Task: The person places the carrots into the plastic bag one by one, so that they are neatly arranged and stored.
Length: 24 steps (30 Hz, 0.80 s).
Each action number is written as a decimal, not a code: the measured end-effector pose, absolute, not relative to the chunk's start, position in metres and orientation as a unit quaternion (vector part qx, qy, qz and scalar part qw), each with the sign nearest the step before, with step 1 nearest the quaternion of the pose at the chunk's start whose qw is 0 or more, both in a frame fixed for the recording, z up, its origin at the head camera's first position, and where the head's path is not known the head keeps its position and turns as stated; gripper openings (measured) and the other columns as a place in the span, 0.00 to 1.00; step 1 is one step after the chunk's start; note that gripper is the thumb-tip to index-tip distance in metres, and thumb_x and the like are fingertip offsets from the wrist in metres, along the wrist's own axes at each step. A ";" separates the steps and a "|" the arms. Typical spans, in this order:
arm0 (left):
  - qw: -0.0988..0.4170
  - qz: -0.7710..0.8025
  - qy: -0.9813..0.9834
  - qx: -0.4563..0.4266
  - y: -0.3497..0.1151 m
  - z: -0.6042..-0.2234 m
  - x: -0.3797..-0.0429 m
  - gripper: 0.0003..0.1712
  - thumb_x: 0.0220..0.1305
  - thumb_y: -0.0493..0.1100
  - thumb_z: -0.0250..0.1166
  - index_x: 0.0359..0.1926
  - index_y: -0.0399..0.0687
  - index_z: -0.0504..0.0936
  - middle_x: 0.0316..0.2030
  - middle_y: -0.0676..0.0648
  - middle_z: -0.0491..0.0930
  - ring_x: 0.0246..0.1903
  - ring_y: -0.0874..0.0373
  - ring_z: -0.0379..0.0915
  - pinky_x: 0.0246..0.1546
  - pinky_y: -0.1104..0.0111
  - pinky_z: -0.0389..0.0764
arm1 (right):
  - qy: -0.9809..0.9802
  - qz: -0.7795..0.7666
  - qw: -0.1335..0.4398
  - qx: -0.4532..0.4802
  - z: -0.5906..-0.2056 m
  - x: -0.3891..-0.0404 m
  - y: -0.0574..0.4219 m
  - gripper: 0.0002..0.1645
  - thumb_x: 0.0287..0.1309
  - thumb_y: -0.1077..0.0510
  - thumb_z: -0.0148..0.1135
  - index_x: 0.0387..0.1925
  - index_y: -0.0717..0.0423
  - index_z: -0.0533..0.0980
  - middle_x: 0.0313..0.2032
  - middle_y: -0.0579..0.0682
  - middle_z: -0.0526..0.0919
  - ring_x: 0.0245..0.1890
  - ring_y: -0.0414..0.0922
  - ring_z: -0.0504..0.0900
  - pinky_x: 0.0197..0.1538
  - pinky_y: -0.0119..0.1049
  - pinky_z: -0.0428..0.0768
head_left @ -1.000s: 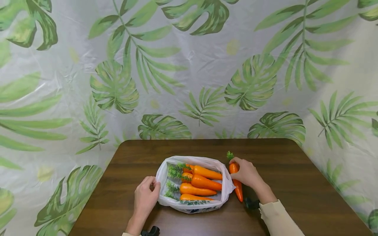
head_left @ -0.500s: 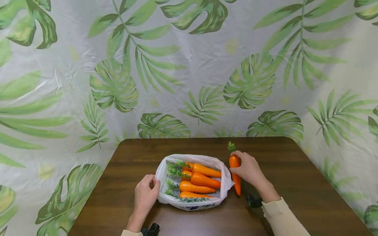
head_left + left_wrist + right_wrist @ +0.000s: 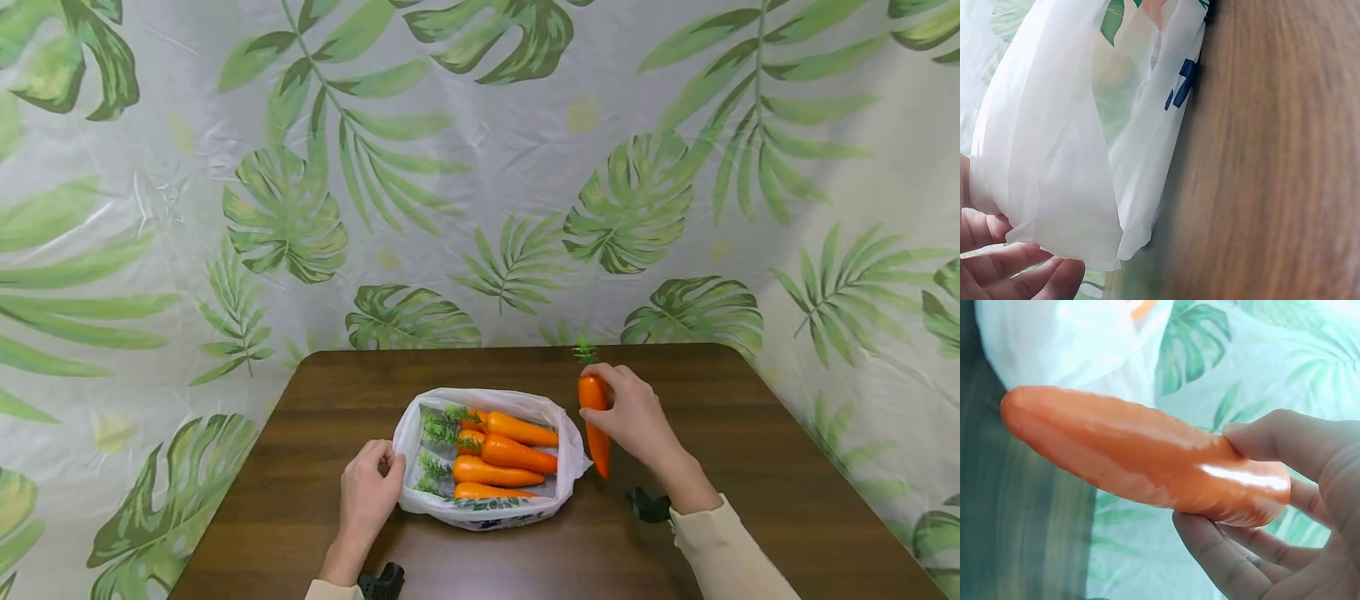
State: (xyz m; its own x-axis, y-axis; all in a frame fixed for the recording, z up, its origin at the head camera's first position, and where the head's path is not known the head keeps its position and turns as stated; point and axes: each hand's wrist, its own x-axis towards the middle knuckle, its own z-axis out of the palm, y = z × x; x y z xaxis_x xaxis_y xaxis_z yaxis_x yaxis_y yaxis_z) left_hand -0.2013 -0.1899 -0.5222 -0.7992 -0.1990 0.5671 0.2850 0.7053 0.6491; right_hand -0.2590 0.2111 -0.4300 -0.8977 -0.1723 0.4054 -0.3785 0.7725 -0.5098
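Note:
In the head view my right hand (image 3: 633, 417) pinches a carrot (image 3: 595, 421) near its leafy end, just right of the bag. The right wrist view shows this carrot (image 3: 1141, 456) between thumb and fingers, its rounded tip pointing away. A white plastic bag (image 3: 405, 450) lies wide-mouthed on the table, with several orange carrots (image 3: 510, 452) inside, their green tops to the left. My left hand (image 3: 369, 492) pinches the bag's left rim. Close up in the left wrist view, the fingers (image 3: 997, 262) hold the edge of the thin white plastic (image 3: 1060, 156).
The brown wooden table (image 3: 712, 400) extends around the bag on all sides. Behind it hangs a pale sheet (image 3: 420, 192) printed with green leaves. Each wrist carries a small black device, such as the right one (image 3: 647, 506).
My right hand has raised the carrot from beside the bag, moving it up and slightly away. The left hand stays at the bag's rim, and the carrots inside keep their places.

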 end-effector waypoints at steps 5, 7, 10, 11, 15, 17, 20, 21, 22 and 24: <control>0.327 -0.377 -0.866 -0.028 -0.190 -0.523 -0.203 0.18 0.57 0.36 0.70 0.21 0.57 0.70 0.31 0.56 0.80 0.26 0.59 0.71 0.25 0.68 0.71 | -0.911 0.330 0.182 0.167 -0.420 -0.253 0.203 0.34 0.47 0.58 0.80 0.57 0.43 0.75 0.46 0.51 0.76 0.38 0.52 0.86 0.38 0.48 0.84; 0.330 -0.375 -0.866 -0.029 -0.190 -0.523 -0.203 0.18 0.57 0.36 0.70 0.21 0.57 0.70 0.31 0.56 0.80 0.26 0.60 0.71 0.25 0.68 0.71 | -0.905 0.338 0.191 0.173 -0.417 -0.250 0.199 0.35 0.47 0.59 0.80 0.57 0.43 0.75 0.46 0.50 0.76 0.37 0.51 0.86 0.38 0.47 0.84; 0.328 -0.378 -0.865 -0.029 -0.190 -0.523 -0.203 0.18 0.57 0.36 0.70 0.21 0.57 0.71 0.31 0.56 0.80 0.26 0.60 0.72 0.25 0.68 0.71 | -0.896 0.348 0.205 0.186 -0.412 -0.246 0.192 0.35 0.47 0.60 0.80 0.57 0.43 0.75 0.47 0.50 0.76 0.37 0.51 0.86 0.38 0.47 0.84; 0.327 -0.378 -0.866 -0.028 -0.190 -0.523 -0.203 0.18 0.57 0.36 0.70 0.21 0.57 0.70 0.31 0.56 0.80 0.26 0.60 0.71 0.25 0.68 0.71 | -0.893 0.350 0.209 0.189 -0.411 -0.245 0.189 0.35 0.47 0.61 0.80 0.57 0.43 0.75 0.47 0.50 0.76 0.37 0.51 0.86 0.38 0.47 0.84; 0.318 -0.384 -0.866 -0.026 -0.190 -0.523 -0.202 0.18 0.58 0.36 0.70 0.21 0.58 0.70 0.32 0.56 0.80 0.25 0.60 0.71 0.25 0.68 0.71 | -0.879 0.366 0.221 0.212 -0.408 -0.242 0.178 0.35 0.47 0.63 0.79 0.57 0.45 0.76 0.48 0.50 0.76 0.37 0.50 0.85 0.39 0.45 0.85; 0.315 -0.386 -0.867 -0.026 -0.190 -0.523 -0.202 0.18 0.58 0.37 0.70 0.21 0.58 0.70 0.32 0.57 0.80 0.26 0.61 0.71 0.26 0.68 0.71 | -0.872 0.375 0.221 0.224 -0.408 -0.241 0.172 0.35 0.47 0.64 0.79 0.57 0.45 0.75 0.49 0.49 0.76 0.38 0.49 0.84 0.40 0.43 0.85; 0.314 -0.388 -0.866 -0.026 -0.190 -0.522 -0.202 0.18 0.58 0.37 0.70 0.21 0.58 0.70 0.33 0.56 0.81 0.26 0.61 0.71 0.25 0.68 0.71 | -0.864 0.385 0.214 0.244 -0.409 -0.240 0.164 0.35 0.48 0.65 0.78 0.58 0.46 0.75 0.50 0.48 0.75 0.40 0.47 0.83 0.41 0.41 0.85; 0.315 -0.387 -0.866 -0.027 -0.190 -0.523 -0.202 0.18 0.58 0.37 0.70 0.21 0.58 0.70 0.32 0.56 0.81 0.26 0.60 0.71 0.26 0.68 0.71 | -0.862 0.388 0.210 0.250 -0.409 -0.240 0.161 0.36 0.48 0.65 0.78 0.58 0.45 0.75 0.50 0.47 0.75 0.41 0.47 0.83 0.41 0.41 0.84; 0.315 -0.387 -0.866 -0.027 -0.190 -0.522 -0.202 0.18 0.58 0.37 0.70 0.21 0.58 0.70 0.33 0.56 0.81 0.26 0.60 0.71 0.25 0.68 0.71 | -0.860 0.390 0.206 0.257 -0.410 -0.240 0.159 0.36 0.48 0.66 0.78 0.58 0.46 0.74 0.50 0.47 0.75 0.41 0.47 0.83 0.41 0.41 0.84; 0.315 -0.385 -0.867 -0.027 -0.190 -0.523 -0.202 0.18 0.58 0.36 0.70 0.21 0.58 0.70 0.33 0.56 0.81 0.26 0.60 0.71 0.26 0.67 0.71 | -0.858 0.392 0.200 0.266 -0.412 -0.239 0.154 0.36 0.49 0.66 0.78 0.59 0.45 0.74 0.51 0.47 0.74 0.42 0.47 0.83 0.42 0.41 0.84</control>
State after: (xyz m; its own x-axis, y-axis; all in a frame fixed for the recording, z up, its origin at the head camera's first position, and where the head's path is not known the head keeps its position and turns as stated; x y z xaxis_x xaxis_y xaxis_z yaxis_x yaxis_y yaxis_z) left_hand -0.2017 -0.1900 -0.5226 -0.7996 -0.1963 0.5675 0.2898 0.7015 0.6511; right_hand -0.2389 0.1541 -0.4124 -0.7789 -0.2991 0.5512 -0.6126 0.5509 -0.5668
